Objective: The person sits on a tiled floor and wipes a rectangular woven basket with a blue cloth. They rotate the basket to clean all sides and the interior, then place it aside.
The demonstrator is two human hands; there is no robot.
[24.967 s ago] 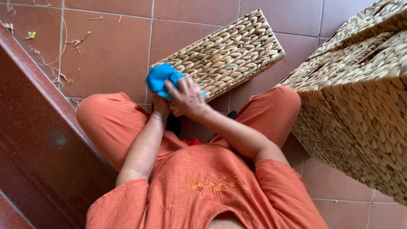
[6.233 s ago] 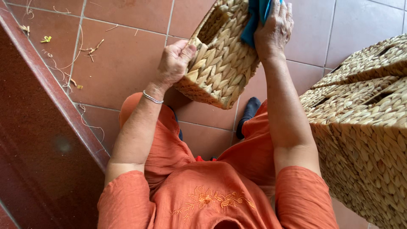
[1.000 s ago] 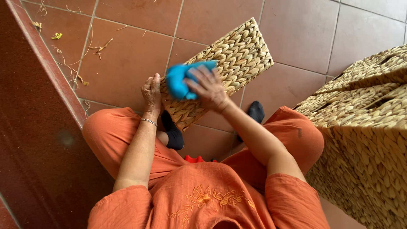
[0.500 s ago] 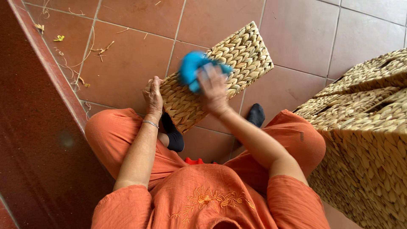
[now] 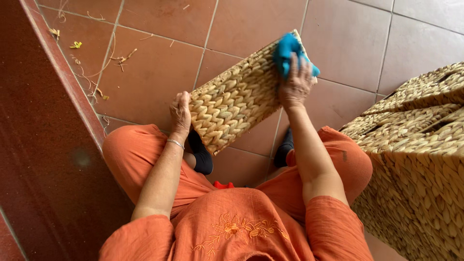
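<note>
A flat woven straw basket is held tilted above my knees, over the tiled floor. My left hand grips its near left corner. My right hand presses a bright blue cloth against the basket's far right end, fingers closed over the cloth. Both arms reach out from orange sleeves, and a thin bracelet sits on my left wrist.
A stack of larger woven baskets stands close at the right. A dark red step or ledge runs along the left. Dry straw bits lie on the terracotta tiles at the upper left. My orange-trousered knees spread below the basket.
My right hand has slid the blue cloth from the basket's middle up to its far right end. My left hand keeps its hold on the near corner.
</note>
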